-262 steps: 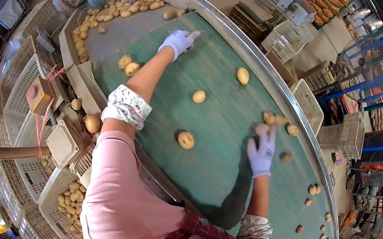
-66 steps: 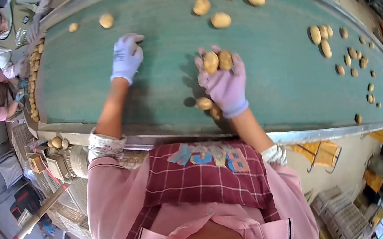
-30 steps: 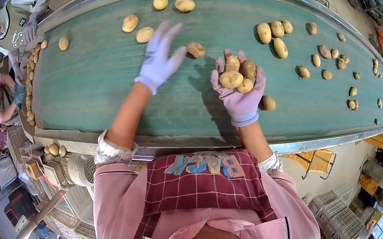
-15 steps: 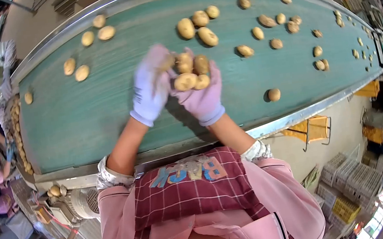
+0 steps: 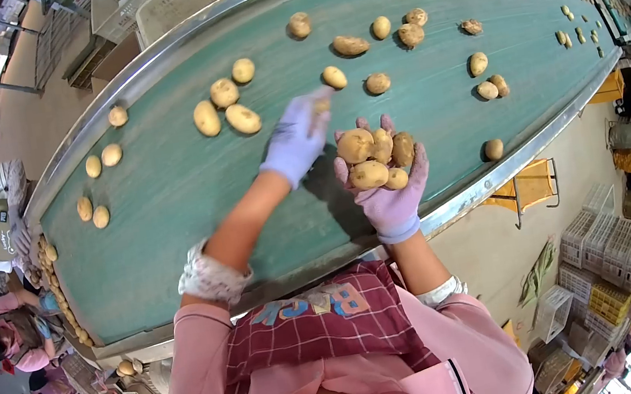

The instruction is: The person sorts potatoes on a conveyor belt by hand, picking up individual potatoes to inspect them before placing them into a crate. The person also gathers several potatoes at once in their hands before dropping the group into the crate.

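My right hand (image 5: 395, 200), in a lilac glove, is cupped palm up with its fingers curled round several yellow-brown potatoes (image 5: 367, 175) heaped in it. To its left, my gloved left hand (image 5: 298, 139) reaches out low over the green conveyor belt (image 5: 190, 223). Its fingers are bent round what looks like one potato (image 5: 321, 106), partly hidden and smeared by motion. Just beyond those fingertips lies a loose yellow potato (image 5: 334, 77), with a browner potato (image 5: 378, 83) to its right.
More potatoes lie scattered along the belt, including a cluster (image 5: 224, 93) at left. Metal rails (image 5: 484, 188) edge the belt. Co-workers (image 5: 25, 338) are at the far left end by a row of potatoes. White crates (image 5: 183, 2) stand behind; a yellow stand (image 5: 528, 187) is at right.
Potatoes on the belt have shifted leftward in view. My left hand has moved away from the heap and outward over the belt. My right hand still cradles its potatoes, now further right and lower.
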